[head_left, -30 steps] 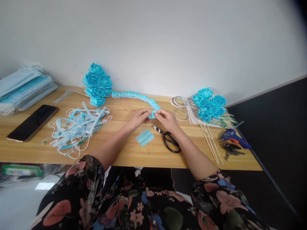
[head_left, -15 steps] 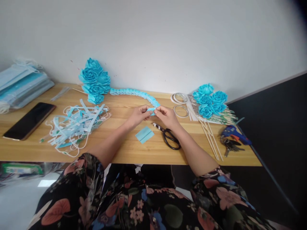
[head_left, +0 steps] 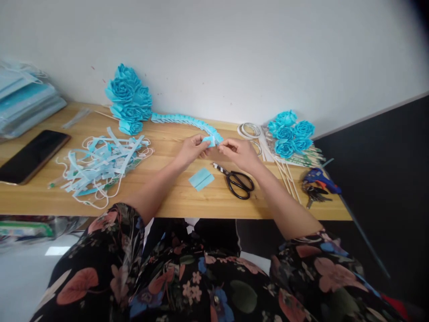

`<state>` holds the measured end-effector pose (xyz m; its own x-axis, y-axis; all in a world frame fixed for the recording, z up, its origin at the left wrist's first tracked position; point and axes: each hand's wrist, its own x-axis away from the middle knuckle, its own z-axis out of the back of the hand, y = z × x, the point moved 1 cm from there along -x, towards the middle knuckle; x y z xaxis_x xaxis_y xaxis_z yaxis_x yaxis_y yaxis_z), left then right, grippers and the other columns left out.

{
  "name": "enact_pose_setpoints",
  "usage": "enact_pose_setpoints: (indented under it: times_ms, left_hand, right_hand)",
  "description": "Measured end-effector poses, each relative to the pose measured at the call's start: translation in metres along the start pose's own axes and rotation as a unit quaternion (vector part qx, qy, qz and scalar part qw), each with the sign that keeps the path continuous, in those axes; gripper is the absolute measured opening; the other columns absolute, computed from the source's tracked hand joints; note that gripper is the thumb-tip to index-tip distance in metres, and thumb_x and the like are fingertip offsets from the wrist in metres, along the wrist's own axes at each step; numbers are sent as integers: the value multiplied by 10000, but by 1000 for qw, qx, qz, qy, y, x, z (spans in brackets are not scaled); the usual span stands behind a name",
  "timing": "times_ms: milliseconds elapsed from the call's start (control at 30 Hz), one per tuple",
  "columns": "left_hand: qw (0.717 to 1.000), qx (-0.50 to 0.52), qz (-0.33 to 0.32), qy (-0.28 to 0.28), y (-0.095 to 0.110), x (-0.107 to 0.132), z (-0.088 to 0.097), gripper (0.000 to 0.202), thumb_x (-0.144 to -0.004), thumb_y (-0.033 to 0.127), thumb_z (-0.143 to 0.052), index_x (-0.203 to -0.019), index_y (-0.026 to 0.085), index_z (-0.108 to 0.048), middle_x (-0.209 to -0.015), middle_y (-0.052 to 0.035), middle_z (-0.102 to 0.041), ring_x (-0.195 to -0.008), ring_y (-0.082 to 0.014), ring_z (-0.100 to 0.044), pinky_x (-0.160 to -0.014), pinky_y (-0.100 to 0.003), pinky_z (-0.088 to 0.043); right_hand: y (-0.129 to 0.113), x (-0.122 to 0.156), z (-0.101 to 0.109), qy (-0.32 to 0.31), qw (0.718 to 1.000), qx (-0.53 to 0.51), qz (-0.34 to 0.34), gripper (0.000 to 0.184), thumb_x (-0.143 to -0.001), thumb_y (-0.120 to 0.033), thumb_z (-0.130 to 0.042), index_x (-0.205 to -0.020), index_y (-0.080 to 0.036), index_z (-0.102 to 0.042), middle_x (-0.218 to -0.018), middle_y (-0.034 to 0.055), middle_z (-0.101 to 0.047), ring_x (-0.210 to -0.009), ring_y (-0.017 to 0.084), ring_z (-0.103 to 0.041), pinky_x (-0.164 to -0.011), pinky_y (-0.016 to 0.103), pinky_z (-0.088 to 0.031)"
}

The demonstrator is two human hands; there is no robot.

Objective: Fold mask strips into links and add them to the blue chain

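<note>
Both hands meet over the middle of the wooden table [head_left: 174, 203]. My left hand [head_left: 191, 150] and my right hand [head_left: 239, 153] pinch a small folded blue piece [head_left: 210, 141] at the near end of a long chain of folded blue pieces [head_left: 182, 119]. The chain curves back along the wall to a cluster of blue fabric roses [head_left: 128, 99]. A flat blue rectangle [head_left: 201, 179] lies just in front of my hands, with black scissors [head_left: 238, 182] to its right.
A heap of cut mask strips and ear loops [head_left: 100, 163] lies at the left, beside a dark phone [head_left: 31, 156] and a stack of face masks [head_left: 25, 103]. To the right are tape rolls [head_left: 250, 130], more blue roses [head_left: 291, 133], wooden sticks [head_left: 288, 176], a blue glue gun [head_left: 321, 177] and keys [head_left: 313, 192].
The view has shifted down, so everything sits higher in the picture. My hands stay together on the folded blue piece at the chain's end, fingers working it slightly.
</note>
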<state>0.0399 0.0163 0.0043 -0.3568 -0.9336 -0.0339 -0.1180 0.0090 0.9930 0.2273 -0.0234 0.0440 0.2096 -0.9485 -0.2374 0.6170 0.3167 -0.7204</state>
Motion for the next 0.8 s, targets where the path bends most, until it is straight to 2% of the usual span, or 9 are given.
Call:
enact_pose_setpoints:
  times_ms: [133, 300, 400, 533, 800]
  left_hand:
    - [1000, 9, 7, 10, -2, 0, -1, 212, -829, 311, -700, -783, 138, -587, -720, -34, -698, -577, -101, -621, -539, -216, -457]
    - [1000, 9, 0, 24, -5, -2, 0, 192, -819, 286, -694, -766, 144, -577, -685, -18, -684, -542, -80, -580, -523, -200, -429]
    - [1000, 8, -2, 19, -4, -3, 1, 205, -816, 297, -701, -758, 149, -572, -672, -12, -678, -544, -80, -577, -532, -202, -430]
    - [1000, 9, 2, 25, -3, -3, 1, 190, -821, 278, -697, -750, 150, -575, -665, -11, -673, -537, -80, -568, -539, -211, -423]
    - [999, 11, 7, 31, -2, -2, 0, 127, -842, 200, -635, -746, 143, -575, -650, -3, -663, -512, -69, -544, -535, -206, -417]
  right_hand:
    - [4, 21, 2, -16, 998, 59, -10, 147, -850, -292, -618, -818, -200, -728, -740, 8, -717, -635, 157, -590, -633, 289, -391]
    - [17, 40, -13, -72, 988, 134, 9, 147, -888, -256, -592, -914, -229, -735, -855, 22, -741, -689, 168, -617, -655, 293, -397]
    - [17, 42, -19, -72, 980, 183, 36, 156, -910, -233, -577, -961, -236, -724, -929, 38, -741, -760, 183, -625, -688, 300, -401]
    - [14, 40, -23, -55, 968, 242, 48, 128, -917, -306, -611, -914, -219, -706, -931, 64, -732, -855, 226, -636, -708, 321, -397]
    - [6, 37, -29, -56, 961, 267, 42, 125, -922, -287, -591, -904, -225, -697, -929, 43, -738, -856, 208, -641, -682, 304, -386]
